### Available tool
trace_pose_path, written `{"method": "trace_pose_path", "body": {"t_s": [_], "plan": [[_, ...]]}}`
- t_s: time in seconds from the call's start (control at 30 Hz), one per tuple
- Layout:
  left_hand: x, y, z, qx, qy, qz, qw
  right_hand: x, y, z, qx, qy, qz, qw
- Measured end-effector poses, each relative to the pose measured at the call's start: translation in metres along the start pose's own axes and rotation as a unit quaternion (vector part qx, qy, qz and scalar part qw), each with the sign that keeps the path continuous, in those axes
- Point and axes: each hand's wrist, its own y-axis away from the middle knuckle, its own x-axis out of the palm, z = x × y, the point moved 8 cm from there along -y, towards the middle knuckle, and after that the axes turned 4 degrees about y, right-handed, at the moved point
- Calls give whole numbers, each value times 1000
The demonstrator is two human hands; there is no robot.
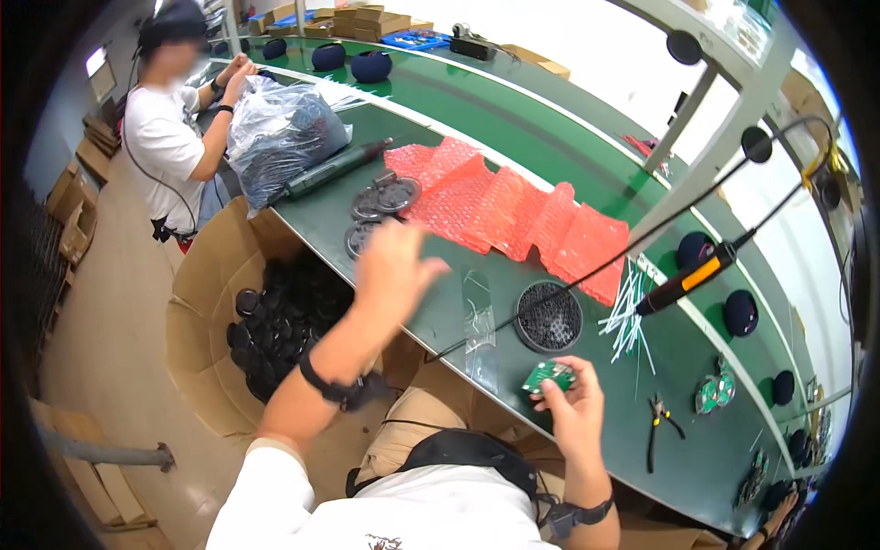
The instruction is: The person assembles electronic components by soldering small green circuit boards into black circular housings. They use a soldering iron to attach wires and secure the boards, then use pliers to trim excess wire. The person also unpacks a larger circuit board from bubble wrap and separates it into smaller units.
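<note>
Right hand (576,408): fingers pinched on a small green circuit board (549,375), held at the near edge of the green bench (513,302).
Left hand (392,266): fingers loose and spread, grasping nothing, raised near the stacked grey discs (385,199).
Done: apparently little; one board in hand.
Left: black round parts still fill the cardboard box (215,275) and round tray (548,318); more boards (714,391) wait farther right.

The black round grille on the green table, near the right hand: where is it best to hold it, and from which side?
Probably by its outer rim. The black round grille lies flat, open side up, so fingers from above can pinch opposite edges. Coming from the near side avoids the cable crossing it and the white ties beside it.
</note>
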Motion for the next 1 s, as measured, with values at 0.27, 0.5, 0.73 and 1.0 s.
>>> {"method": "trace_pose_path", "body": {"t_s": [0.27,0.5,0.73,1.0], "plan": [[-1,-32,89,-89,-22,50,995,-81,30,-17,24,-46,-104,993],[-57,2,-54,10,265,85,961,-127,48,-25,-20,12,-122,992],[49,139,-215,393,241,193,866,-124,50,-8,-16,-78,-110,991],[62,125,-220,220,376,228,871,-90,70,-19,105,-125,-12,987]]}}
